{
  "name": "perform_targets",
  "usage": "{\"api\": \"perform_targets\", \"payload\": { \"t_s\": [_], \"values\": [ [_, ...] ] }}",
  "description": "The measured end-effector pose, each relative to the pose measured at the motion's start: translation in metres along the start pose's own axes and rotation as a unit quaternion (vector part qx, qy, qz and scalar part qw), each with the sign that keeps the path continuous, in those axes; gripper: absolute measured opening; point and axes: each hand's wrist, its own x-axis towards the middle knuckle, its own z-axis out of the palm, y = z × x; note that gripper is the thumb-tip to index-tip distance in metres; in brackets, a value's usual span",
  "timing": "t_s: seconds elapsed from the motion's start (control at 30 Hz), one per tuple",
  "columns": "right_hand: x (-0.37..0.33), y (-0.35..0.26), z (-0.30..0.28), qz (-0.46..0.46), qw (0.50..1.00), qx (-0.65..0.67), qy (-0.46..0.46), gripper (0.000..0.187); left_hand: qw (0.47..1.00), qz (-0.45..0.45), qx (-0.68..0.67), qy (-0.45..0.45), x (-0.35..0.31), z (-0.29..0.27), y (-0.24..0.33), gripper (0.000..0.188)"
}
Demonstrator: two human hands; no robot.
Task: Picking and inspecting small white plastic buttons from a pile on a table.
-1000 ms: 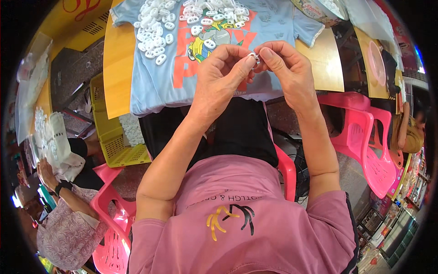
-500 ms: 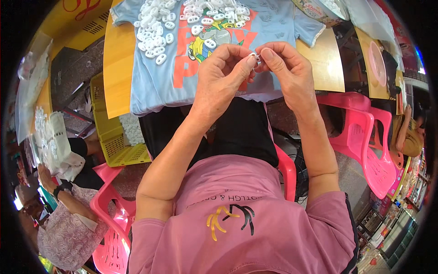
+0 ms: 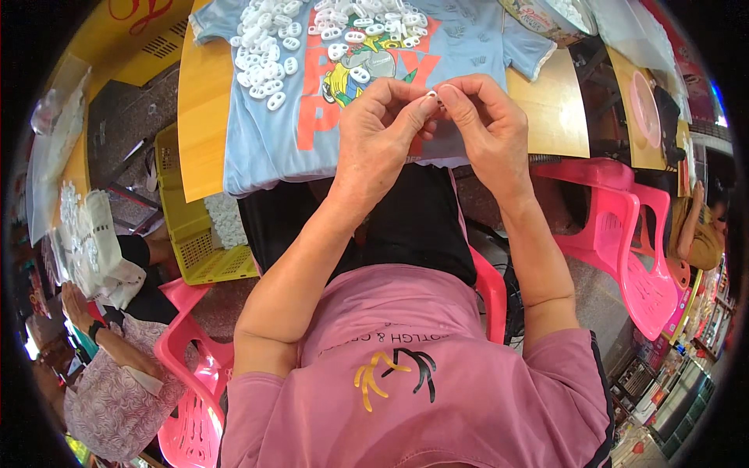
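Both hands meet over the near part of a light blue T-shirt spread on the table. Thumb and forefinger of my left hand pinch a small white plastic piece, mostly covered by the fingertips. My right hand is closed with its thumb and forefinger at the other side of that same piece. Loose white oval pieces, each with two holes, lie in a heap on the shirt beyond my left hand. More of them are scattered over its printed picture.
A round tub of white pieces stands at the far right. Below the table's left edge is a yellow crate beside more white pieces. Pink plastic chairs stand on both sides. Another person's hand is at the left.
My right hand has shifted slightly left, bringing its fingertips closer to my left ones. The white piece shows less between them.
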Motion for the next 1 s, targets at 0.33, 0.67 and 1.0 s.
{"api": "perform_targets", "payload": {
  "t_s": [0.33, 0.67, 1.0],
  "values": [
    [0.002, 0.005, -0.002, -0.015, 0.999, -0.014, 0.030, 0.013, 1.000, 0.026, 0.006, -0.014, 0.003, 0.002, 0.001, 0.015],
    [0.011, -0.022, -0.031, -0.349, 0.904, -0.246, 0.001, 0.008, 0.997, 0.056, 0.045, -0.031, -0.013, 0.019, 0.036, 0.018],
    [-0.014, -0.037, -0.018, -0.389, 0.897, -0.211, -0.013, 0.007, 0.992, 0.105, 0.074, -0.008, -0.051, 0.021, 0.048, 0.014]
  ]
}}
